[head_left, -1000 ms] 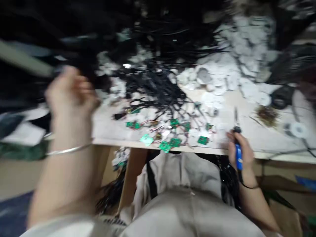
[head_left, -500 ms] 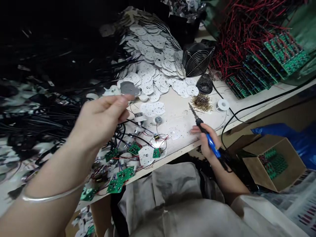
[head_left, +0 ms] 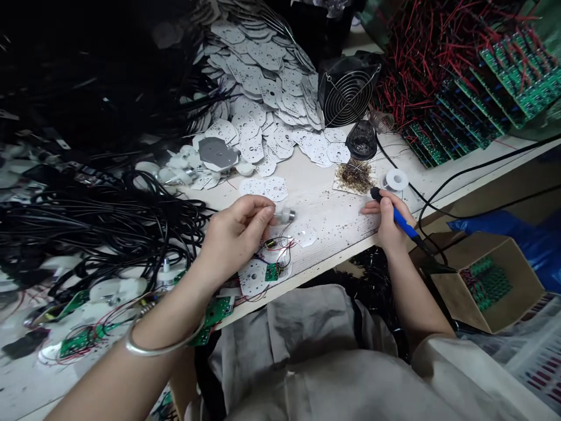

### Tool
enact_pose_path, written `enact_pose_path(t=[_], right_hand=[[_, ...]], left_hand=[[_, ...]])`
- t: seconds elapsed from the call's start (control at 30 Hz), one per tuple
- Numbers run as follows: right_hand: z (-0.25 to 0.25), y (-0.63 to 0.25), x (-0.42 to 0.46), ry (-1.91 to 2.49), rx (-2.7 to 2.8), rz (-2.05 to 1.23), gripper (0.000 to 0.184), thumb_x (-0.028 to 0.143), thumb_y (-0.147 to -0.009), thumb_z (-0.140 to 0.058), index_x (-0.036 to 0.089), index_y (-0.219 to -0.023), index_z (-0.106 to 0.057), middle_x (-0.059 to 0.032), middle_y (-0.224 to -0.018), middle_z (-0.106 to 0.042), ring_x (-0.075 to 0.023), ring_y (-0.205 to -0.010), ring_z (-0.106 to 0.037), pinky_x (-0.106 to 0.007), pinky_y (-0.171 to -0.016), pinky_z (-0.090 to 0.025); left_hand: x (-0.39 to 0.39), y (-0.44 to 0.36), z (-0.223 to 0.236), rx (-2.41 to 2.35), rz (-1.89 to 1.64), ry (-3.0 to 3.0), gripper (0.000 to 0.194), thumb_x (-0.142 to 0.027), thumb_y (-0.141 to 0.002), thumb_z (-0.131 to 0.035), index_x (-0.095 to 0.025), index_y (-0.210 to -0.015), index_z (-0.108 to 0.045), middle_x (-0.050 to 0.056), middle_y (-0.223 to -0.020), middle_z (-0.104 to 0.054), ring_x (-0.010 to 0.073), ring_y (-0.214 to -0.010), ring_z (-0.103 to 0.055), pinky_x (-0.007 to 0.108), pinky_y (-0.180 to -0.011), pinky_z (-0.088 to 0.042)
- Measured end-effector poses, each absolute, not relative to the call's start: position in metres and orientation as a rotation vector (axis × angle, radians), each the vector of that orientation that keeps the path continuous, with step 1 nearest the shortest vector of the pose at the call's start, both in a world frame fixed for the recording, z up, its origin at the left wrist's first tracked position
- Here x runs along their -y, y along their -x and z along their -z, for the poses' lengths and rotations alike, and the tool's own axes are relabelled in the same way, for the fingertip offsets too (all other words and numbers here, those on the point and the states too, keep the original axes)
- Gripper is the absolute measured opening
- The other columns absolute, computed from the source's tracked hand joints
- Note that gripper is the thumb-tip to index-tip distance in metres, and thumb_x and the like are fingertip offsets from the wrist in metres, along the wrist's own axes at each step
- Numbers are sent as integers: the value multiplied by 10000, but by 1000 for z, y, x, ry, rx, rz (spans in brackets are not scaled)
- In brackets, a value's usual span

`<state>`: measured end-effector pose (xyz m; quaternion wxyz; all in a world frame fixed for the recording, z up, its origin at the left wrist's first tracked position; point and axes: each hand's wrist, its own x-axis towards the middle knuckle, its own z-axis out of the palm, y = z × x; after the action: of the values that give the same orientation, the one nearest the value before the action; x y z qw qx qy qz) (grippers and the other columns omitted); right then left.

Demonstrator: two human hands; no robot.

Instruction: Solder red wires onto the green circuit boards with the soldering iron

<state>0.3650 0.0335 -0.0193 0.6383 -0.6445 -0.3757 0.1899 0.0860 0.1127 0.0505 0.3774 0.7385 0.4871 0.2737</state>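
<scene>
The left hand [head_left: 236, 237] reaches in low over the white counter [head_left: 315, 184], palm down, with thumb and forefinger pinched together at the near end of a small white plastic part with a silvery metal cylinder [head_left: 287, 216]; whether the fingertips actually grip it or only touch it, I cannot tell. Good handling here would mean a light pinch that leaves the metal end exposed, and care not to drag the thin red wires [head_left: 287, 244] running near the small green circuit board [head_left: 272, 271]. The right hand [head_left: 391, 225] is closed around a blue-and-black soldering iron [head_left: 404, 223], thumb on top near the dark front of the handle, other fingers extended to the left. Its metal tip is hard to make out near the brownish-gold wire shavings [head_left: 356, 176], so it should be treated as hot and kept away from the left fingertips and the black cable [head_left: 460, 175]. The right forearm angles up from below, wrist fairly straight, just beside the white spool of solder wire [head_left: 395, 179]; the left forearm, with a silver bangle [head_left: 153, 351], slants in from the lower left.
</scene>
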Motion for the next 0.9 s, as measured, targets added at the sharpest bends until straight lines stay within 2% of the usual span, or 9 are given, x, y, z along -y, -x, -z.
enact_pose_path(t=[0.07, 0.17, 0.3, 0.5, 0.6, 0.73, 0.9], right_hand=[[18, -366, -33, 1480, 854, -441, 369, 508, -919, -605, 184, -1079, -680, -4, -754, -746, -175, -613, -728, -322, -649, -611], [18, -367, -34, 1492, 854, -458, 377, 512, -916, -614, 182, -1083, -684, -7, -759, -750, -175, -621, -732, -321, -663, -614], [19, -367, -35, 1494, 857, -461, 365, 501, -914, -621, 185, -1084, -686, -4, -752, -748, -171, -623, -732, -312, -658, -615], [16, -366, -34, 1452, 837, -466, 331, 473, -913, -624, 187, -1067, -689, 2, -736, -743, -179, -609, -733, -316, -631, -619], [11, -358, -26, 1358, 769, -452, 284, 435, -915, -618, 182, -1016, -695, 6, -691, -734, -181, -555, -717, -306, -554, -610], [9, -335, -6, 1251, 719, -518, 253, 418, -906, -610, 182, -922, -701, 11, -597, -702, -175, -450, -664, -287, -424, -563], [16, -307, 17, 1226, 783, -699, 264, 425, -916, -595, 196, -862, -714, 24, -513, -649, -145, -368, -585, -252, -359, -488]], left_hand=[[-108, -90, -53, -1254, -761, -1998, 203, -391, -906, -577, -241, -910, -714, 25, -761, -720, 151, -630, -649, 268, -590, -545], [-103, -94, -52, -1148, -780, -2213, 213, -367, -917, -569, -271, -957, -756, 32, -823, -728, 178, -757, -683, 300, -717, -580], [-95, -95, -43, -1049, -767, -2348, 239, -325, -945, -544, -260, -1032, -757, 47, -830, -702, 172, -764, -676, 288, -688, -572], [-84, -100, -34, -1068, -823, -2333, 163, -297, -928, -595, -271, -892, -752, 21, -823, -738, 166, -746, -678, 308, -704, -562], [-80, -105, -34, -1187, -781, -2442, 166, -288, -913, -606, -277, -805, -731, 21, -807, -748, 206, -815, -672, 382, -766, -520], [-78, -113, -30, -1258, -741, -2639, 146, -225, -880, -625, -247, -758, -703, 16, -1000, -771, 243, -1007, -665, 444, -864, -437], [-77, -114, -18, -1176, -656, -2681, 170, -158, -862, -600, -221, -727, -682, -3, -949, -785, 234, -973, -684, 471, -904, -389]])
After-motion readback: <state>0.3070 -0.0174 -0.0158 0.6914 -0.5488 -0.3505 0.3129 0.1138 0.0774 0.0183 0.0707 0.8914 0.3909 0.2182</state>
